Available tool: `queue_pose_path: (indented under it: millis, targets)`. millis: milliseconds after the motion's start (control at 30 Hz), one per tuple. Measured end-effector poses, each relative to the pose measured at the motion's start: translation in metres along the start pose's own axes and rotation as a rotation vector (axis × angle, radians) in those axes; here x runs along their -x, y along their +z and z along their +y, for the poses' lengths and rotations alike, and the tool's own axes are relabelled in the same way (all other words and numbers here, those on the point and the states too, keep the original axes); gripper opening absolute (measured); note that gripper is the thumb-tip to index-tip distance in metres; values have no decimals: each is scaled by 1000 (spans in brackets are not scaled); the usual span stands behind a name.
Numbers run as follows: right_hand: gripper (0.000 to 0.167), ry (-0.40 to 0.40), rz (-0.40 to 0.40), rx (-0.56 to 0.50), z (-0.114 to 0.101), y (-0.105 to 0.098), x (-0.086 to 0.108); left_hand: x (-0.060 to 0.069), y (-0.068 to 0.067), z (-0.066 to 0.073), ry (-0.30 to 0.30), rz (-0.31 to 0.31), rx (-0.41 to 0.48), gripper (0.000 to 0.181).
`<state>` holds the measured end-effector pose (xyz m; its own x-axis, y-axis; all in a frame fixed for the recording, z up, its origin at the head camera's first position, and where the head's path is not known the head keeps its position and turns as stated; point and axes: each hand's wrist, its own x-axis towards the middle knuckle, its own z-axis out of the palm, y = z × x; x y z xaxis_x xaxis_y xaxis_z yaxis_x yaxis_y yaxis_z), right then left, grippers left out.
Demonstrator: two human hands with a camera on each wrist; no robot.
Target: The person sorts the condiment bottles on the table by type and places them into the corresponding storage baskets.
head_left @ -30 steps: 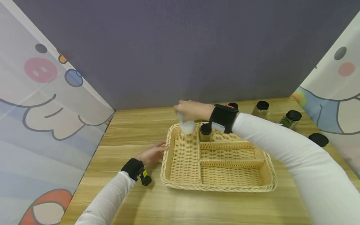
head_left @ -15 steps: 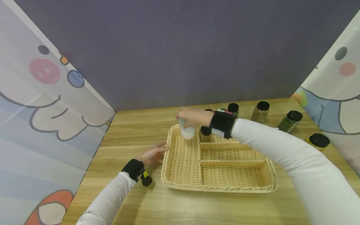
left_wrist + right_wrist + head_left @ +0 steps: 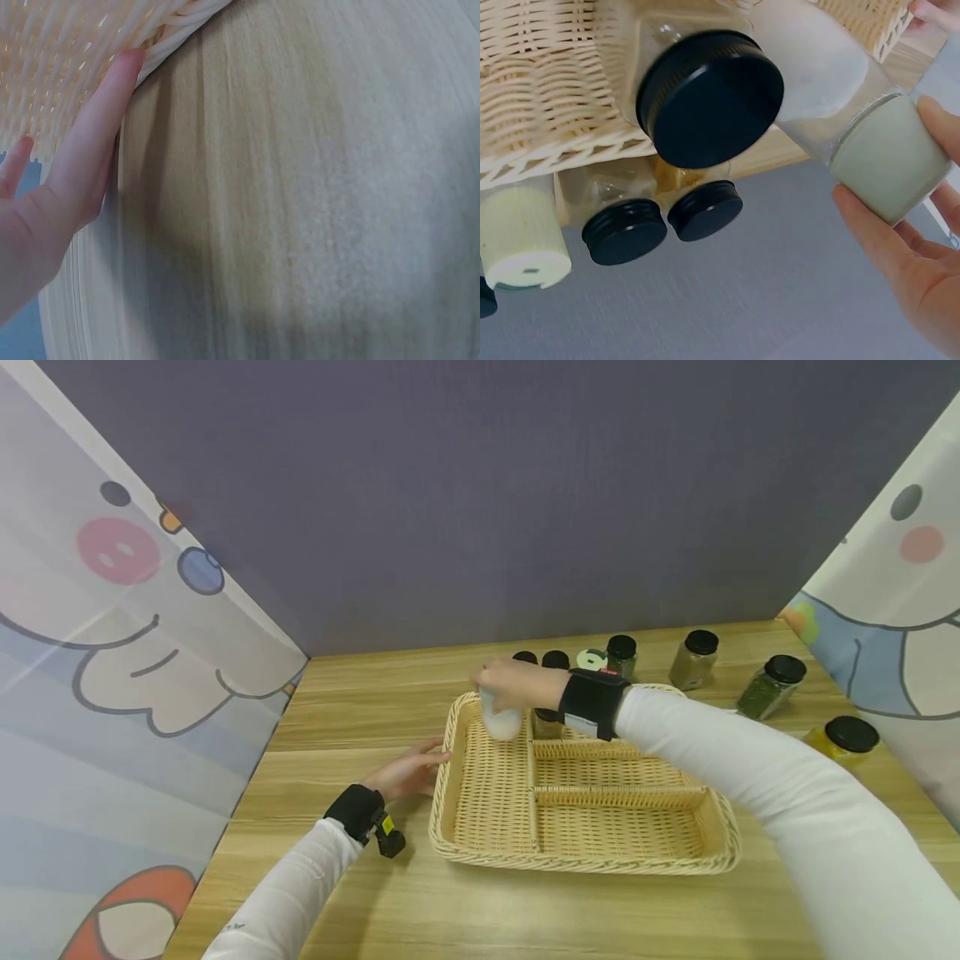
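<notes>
My right hand [image 3: 513,683] grips a clear jar [image 3: 501,720] of white contents by its pale green lid [image 3: 891,159], with fingers and thumb around the lid. The jar is at the back of the left compartment of a wicker basket [image 3: 577,863]; I cannot tell whether it touches the bottom. Beside it, across the divider, a black-lidded jar [image 3: 548,727] stands in the basket, partly behind my right hand. My left hand [image 3: 405,772] rests against the basket's left rim. In the left wrist view, a fairly straight finger [image 3: 101,112] lies along the weave.
Behind the basket stand black-lidded jars [image 3: 624,231] and a shaker with a pale slotted top [image 3: 526,259]. To the right are a brownish jar [image 3: 692,662], a green-filled jar [image 3: 765,689] and a yellow-filled jar [image 3: 834,745]. A grey wall [image 3: 480,510] borders the table's back.
My right hand has lowered the green-lidded jar slightly, deeper into the left compartment. Black lids behind the basket have come into view. My left hand stays at the rim.
</notes>
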<state>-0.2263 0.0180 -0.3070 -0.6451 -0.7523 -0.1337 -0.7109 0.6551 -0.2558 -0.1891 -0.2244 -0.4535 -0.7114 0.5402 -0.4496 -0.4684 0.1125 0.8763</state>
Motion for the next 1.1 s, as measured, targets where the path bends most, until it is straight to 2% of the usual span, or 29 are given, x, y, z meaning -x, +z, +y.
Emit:
queue_pose_path:
  millis: [267,600,1100]
  targets:
    - [37,-16,5,10,2,7,0,-1,0,0,6,-19,-9,61]
    - [37,6,-4,9,4,12,-1,0,0,0,-4,5,-4,63]
    - [39,5,1,22,6,22,-2,1,0,1,0,-17,7,61]
